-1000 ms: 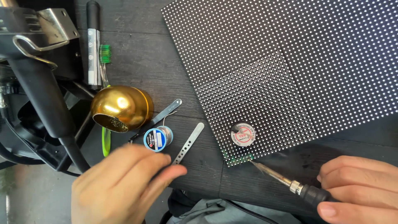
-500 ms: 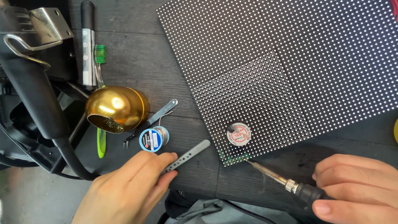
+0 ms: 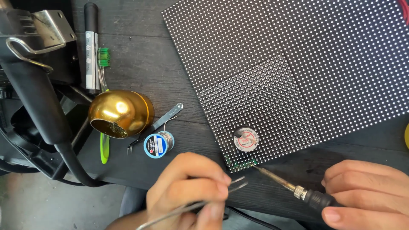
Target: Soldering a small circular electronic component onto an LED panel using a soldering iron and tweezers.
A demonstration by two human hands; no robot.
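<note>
While the left hand (image 3: 187, 191) pinches them, slim silver tweezers (image 3: 200, 204) gleam.

Gold bowl (image 3: 120, 113), white-dotted black panel (image 3: 298, 68)

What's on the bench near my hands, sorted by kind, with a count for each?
Tweezers: 2
Soldering iron: 1
Solder spool: 1
Round tin: 1
Dotted panel: 1
Gold tip-cleaner ball: 1
Total: 7

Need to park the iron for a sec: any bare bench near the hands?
Bare dark bench between the marker pen and the dotted panel's left edge; another strip below the panel, above the right hand. Crowded: around the gold bowl, solder spool and spare tweezers.
</note>
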